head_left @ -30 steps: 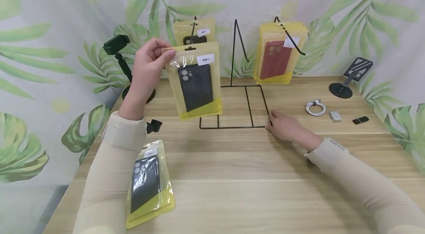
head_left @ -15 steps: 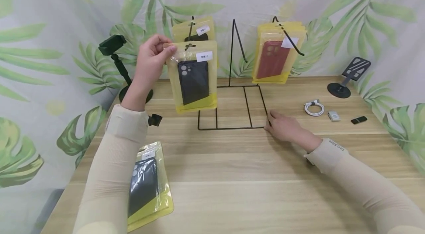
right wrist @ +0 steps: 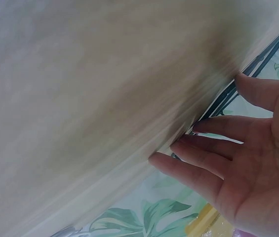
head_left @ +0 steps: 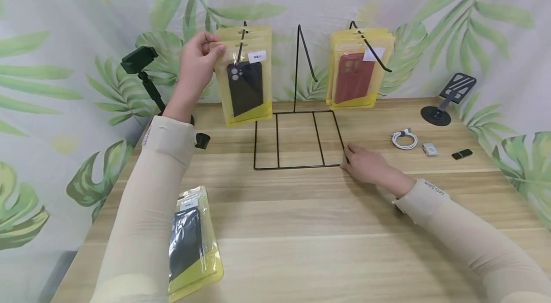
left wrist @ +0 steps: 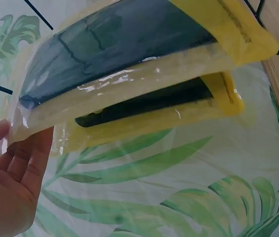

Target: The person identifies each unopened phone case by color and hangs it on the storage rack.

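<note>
My left hand (head_left: 195, 66) pinches the upper left corner of a yellow clear-fronted bag (head_left: 236, 114) with a black phone case (head_left: 247, 90) inside. This bag hangs at the rack's left hook (head_left: 242, 47), in front of another bag (head_left: 264, 31); the left wrist view shows a gap between this bag (left wrist: 114, 44) and the one behind. Whether its slot is on the hook is hard to tell. My right hand (head_left: 368, 164) touches the right front corner of the wire rack's base (head_left: 319, 138); in the right wrist view its fingers are fairly straight, fingertips along the wire.
Several bagged red phone cases (head_left: 355, 78) hang on the right hook; the middle hook (head_left: 306, 52) is bare. Another bagged black case (head_left: 211, 250) lies at the front left. Phone stands (head_left: 142, 59) flank the rack; a white cable (head_left: 404, 139) and small gadgets lie right.
My left hand has moved the bag up and back to the left hook, now close in front of the bag behind. My right hand stays at the rack's corner.
</note>
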`<state>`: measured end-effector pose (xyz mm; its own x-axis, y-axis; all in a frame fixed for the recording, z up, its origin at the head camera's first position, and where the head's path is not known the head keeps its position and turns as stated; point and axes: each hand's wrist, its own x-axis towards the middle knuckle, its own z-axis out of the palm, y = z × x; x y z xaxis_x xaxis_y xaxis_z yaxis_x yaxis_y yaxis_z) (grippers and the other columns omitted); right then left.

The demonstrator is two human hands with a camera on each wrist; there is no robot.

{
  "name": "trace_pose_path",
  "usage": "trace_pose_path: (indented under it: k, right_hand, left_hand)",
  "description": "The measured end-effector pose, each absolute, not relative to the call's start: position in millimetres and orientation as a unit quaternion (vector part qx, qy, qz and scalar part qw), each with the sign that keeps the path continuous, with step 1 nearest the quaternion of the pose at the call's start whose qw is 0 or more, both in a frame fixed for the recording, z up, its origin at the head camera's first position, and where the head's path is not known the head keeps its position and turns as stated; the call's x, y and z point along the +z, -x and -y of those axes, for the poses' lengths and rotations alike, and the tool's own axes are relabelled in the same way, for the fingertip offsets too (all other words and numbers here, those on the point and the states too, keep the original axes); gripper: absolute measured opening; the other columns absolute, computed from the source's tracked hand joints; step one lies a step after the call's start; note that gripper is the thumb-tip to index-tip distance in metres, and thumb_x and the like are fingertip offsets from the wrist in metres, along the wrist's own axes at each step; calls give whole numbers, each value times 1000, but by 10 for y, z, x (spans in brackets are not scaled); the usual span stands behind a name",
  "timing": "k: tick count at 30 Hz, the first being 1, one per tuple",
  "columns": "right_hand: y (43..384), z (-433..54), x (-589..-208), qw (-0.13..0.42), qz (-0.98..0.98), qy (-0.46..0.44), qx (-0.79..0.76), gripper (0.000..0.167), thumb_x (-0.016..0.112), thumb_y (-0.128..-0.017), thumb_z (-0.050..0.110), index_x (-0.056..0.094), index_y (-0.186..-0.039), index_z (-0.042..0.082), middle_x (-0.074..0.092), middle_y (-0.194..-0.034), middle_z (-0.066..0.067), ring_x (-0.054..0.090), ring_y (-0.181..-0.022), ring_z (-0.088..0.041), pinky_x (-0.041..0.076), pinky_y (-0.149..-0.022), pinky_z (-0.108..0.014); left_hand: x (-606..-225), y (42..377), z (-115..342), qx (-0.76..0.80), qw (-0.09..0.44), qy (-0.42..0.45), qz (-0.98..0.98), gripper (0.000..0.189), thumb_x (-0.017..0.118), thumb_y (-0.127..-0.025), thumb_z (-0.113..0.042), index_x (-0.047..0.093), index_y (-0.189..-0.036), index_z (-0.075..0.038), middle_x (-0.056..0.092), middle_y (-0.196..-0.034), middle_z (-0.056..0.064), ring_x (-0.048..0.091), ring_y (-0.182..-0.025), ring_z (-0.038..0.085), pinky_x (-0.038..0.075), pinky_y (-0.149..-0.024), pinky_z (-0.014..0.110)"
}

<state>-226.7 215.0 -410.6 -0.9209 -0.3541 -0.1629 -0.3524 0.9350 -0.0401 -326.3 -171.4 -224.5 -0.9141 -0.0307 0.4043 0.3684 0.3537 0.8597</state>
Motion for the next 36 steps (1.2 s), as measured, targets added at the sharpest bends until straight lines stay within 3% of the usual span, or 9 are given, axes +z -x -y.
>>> trace_pose_path:
  k: [3,8,11,18,26,31,36]
  right_hand:
    - [2267,-2161,-4122,80,-980,183,-4,62,48,-104,37,42,-145,-8,40,-153,-26,45,-138,-41,49,-98,-62]
    - [2260,-2171,-4121,76,-980,185,-7,62,49,-104,37,43,-145,-9,40,-152,-27,44,-138,-42,49,-97,-63]
    - [2254,-2167,-4110,75,-980,185,-8,61,50,-103,36,43,-144,-9,41,-152,-27,44,-138,-42,49,-97,-63]
    - [2260,-2172,-4120,80,-980,183,-10,61,49,-104,36,43,-145,-8,40,-152,-27,44,-138,-42,48,-98,-62]
    - [2263,-2167,-4127,82,-980,180,-11,62,49,-104,37,42,-145,-8,39,-153,-27,43,-139,-42,48,-97,-63]
    - [2258,-2165,-4121,82,-980,182,-13,61,49,-104,36,42,-145,-9,39,-153,-28,43,-139,-42,48,-99,-63]
    - [2275,-2173,-4126,87,-980,181,-16,61,48,-104,36,41,-146,-9,38,-153,-27,42,-139,-42,46,-102,-63]
  left_hand:
    - [-2248,3350,1694,-540,184,88,817,6,64,-97,-22,59,-94,-20,60,-78,-11,41,-53,6,36,-49,21]
    - [-2233,3443,1654,-500,189,62,843,9,62,-98,-26,59,-100,-18,63,-104,-7,49,-81,5,39,-67,22]
    - [-2225,3486,1634,-475,193,52,857,11,60,-99,-28,58,-103,-18,62,-111,-3,48,-82,7,39,-73,23]
    - [-2206,3583,1593,-450,192,20,872,12,58,-99,-31,57,-104,-20,59,-110,-4,49,-89,10,40,-77,23]
    - [-2189,3622,1589,-421,191,16,886,32,57,-99,-35,59,-124,-14,59,-119,1,49,-75,7,41,-71,23]
    - [-2199,3505,1613,-388,186,24,902,42,55,-100,-40,54,-135,-17,58,-135,3,62,-96,15,49,-81,27]
    - [-2228,3312,1709,-352,187,41,916,51,55,-100,-40,45,-145,-17,51,-148,1,62,-119,22,53,-96,39]
